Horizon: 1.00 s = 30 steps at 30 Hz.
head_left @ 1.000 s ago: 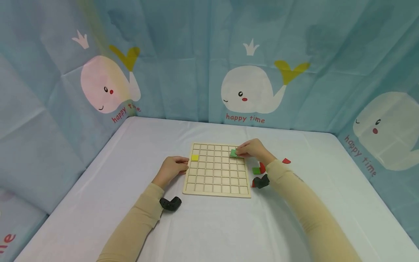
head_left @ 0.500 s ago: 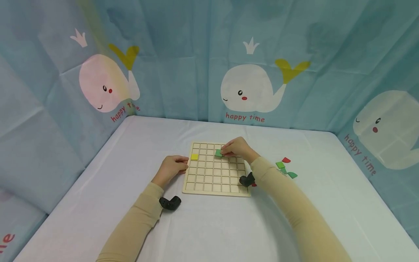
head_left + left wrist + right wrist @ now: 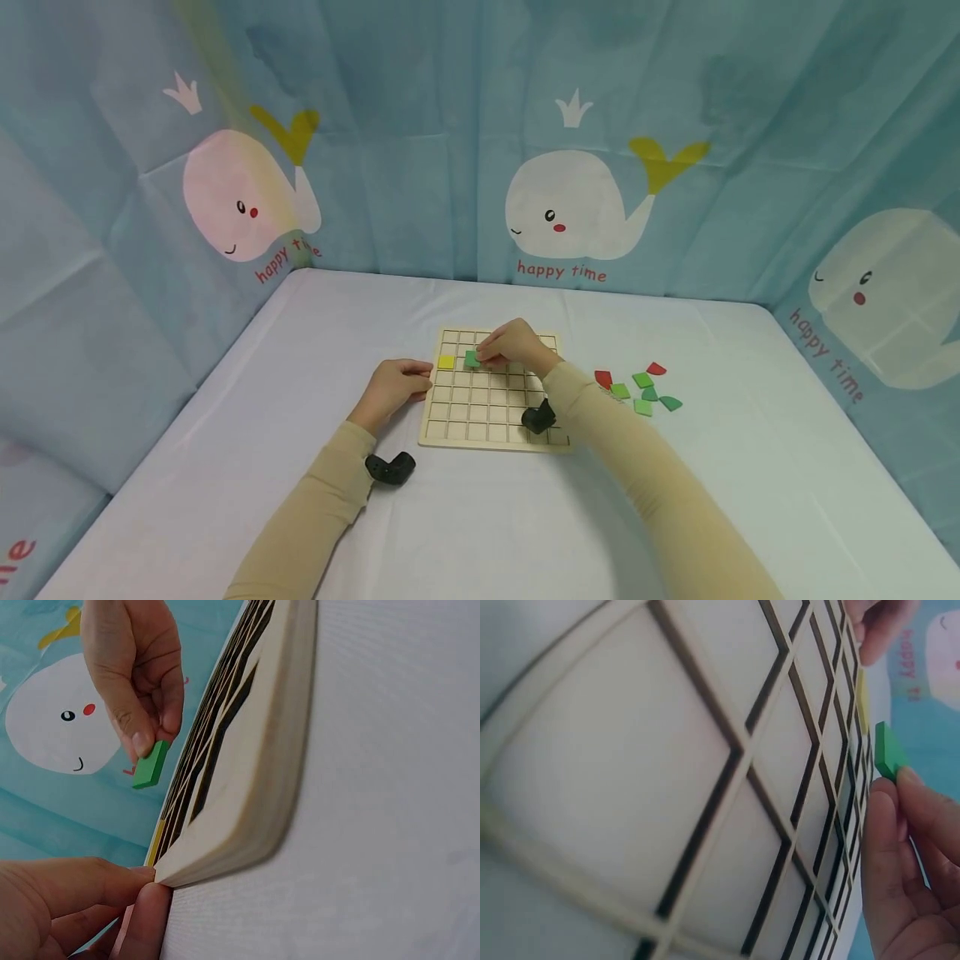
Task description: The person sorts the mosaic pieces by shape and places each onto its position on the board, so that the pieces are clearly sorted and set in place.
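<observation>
My right hand (image 3: 513, 345) pinches a green square tile (image 3: 472, 359) between thumb and fingers, over the upper left part of a wooden grid board (image 3: 480, 412). In the left wrist view the green tile (image 3: 151, 765) hangs tilted, with a gap between it and the board (image 3: 255, 772). A yellow square tile (image 3: 446, 362) lies in a cell at the board's left edge, just left of the green one. My left hand (image 3: 393, 389) grips that left edge, thumb and fingertips right at the rim. The right hand and forearm hide part of the board.
Right of the board, loose on the white cloth (image 3: 480, 533), lie red pieces (image 3: 656, 368), light green square tiles (image 3: 642, 407) and darker green rounded pieces (image 3: 671, 403). Black wrist cameras (image 3: 391, 468) stick out from both wrists. A blue whale-print curtain (image 3: 420, 167) stands behind the table.
My right hand has carried the green tile leftward across the board, from its right side to near the yellow tile. More loose pieces show at right. The left hand stays put.
</observation>
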{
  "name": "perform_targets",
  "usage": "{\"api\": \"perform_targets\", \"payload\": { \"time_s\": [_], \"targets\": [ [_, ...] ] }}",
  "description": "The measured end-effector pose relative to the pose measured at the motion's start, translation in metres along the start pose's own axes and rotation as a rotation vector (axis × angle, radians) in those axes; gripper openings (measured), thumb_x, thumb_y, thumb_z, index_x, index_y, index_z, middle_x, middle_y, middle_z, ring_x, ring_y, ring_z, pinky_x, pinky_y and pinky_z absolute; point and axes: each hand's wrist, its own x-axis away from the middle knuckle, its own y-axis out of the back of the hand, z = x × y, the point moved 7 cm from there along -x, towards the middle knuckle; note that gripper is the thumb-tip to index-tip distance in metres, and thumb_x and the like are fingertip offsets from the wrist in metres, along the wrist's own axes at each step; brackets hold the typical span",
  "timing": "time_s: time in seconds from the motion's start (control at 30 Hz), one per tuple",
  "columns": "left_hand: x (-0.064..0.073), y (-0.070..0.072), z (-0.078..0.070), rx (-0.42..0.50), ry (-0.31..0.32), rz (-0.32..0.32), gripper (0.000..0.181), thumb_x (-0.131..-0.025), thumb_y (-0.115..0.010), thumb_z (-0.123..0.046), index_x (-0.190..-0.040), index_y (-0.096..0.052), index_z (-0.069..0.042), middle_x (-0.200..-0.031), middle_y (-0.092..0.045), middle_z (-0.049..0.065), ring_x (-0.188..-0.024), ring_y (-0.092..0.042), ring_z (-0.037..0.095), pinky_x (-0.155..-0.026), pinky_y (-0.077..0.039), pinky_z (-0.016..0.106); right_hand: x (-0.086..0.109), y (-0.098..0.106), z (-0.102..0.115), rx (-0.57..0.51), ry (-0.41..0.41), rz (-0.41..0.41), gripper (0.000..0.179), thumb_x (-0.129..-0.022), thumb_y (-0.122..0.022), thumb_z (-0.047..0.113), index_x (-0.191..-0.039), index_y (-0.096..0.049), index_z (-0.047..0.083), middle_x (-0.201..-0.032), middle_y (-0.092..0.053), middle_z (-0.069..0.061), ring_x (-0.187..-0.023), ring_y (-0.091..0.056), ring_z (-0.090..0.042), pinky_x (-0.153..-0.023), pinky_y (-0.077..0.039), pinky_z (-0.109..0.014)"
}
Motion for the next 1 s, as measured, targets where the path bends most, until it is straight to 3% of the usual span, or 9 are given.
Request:
{"api": "perform_targets", "payload": {
  "time_s": [0.27, 0.5, 0.7, 1.0],
  "targets": [
    [0.001, 0.0, 0.0, 0.002, -0.002, 0.0, 0.037, -0.09, -0.066, -0.006, -0.127, -0.065, 0.0, -0.119, -0.065, 0.017, -0.089, -0.065, 0.012, -0.074, -0.058, 0.021, -0.004, -0.008, 0.001, 0.022, 0.009, -0.017, 0.015, -0.084, -0.078, 0.006, -0.096, -0.077, -0.002, -0.083, -0.077, -0.012, -0.074, -0.075, -0.022, -0.078, -0.062, -0.036],
    [0.0, 0.0, 0.0, 0.004, -0.013, 0.004, 0.037, -0.091, -0.065, -0.006, -0.127, -0.065, 0.002, -0.119, -0.066, 0.018, -0.088, -0.065, 0.011, -0.075, -0.058, 0.021, -0.007, -0.012, -0.002, -0.013, -0.004, -0.009, 0.015, -0.084, -0.077, 0.004, -0.097, -0.077, -0.004, -0.086, -0.077, -0.014, -0.067, -0.073, -0.015, -0.075, -0.063, -0.033],
    [-0.001, 0.0, 0.0, 0.006, -0.008, 0.005, 0.037, -0.091, -0.066, -0.006, -0.128, -0.065, 0.001, -0.12, -0.066, 0.018, -0.089, -0.065, 0.011, -0.075, -0.059, 0.021, -0.006, -0.016, 0.0, 0.018, 0.005, -0.013, 0.015, -0.085, -0.076, 0.004, -0.097, -0.077, -0.004, -0.089, -0.077, -0.015, -0.063, -0.07, -0.01, -0.071, -0.062, -0.028],
    [0.0, -0.001, 0.001, 0.017, 0.009, 0.009, 0.037, -0.092, -0.066, -0.006, -0.128, -0.064, 0.0, -0.123, -0.065, 0.018, -0.09, -0.065, 0.011, -0.075, -0.059, 0.021, -0.006, -0.02, 0.003, 0.079, 0.025, -0.038, 0.013, -0.085, -0.076, 0.004, -0.095, -0.076, -0.004, -0.093, -0.077, -0.017, -0.066, -0.071, -0.012, -0.071, -0.062, -0.028]
  ]
}}
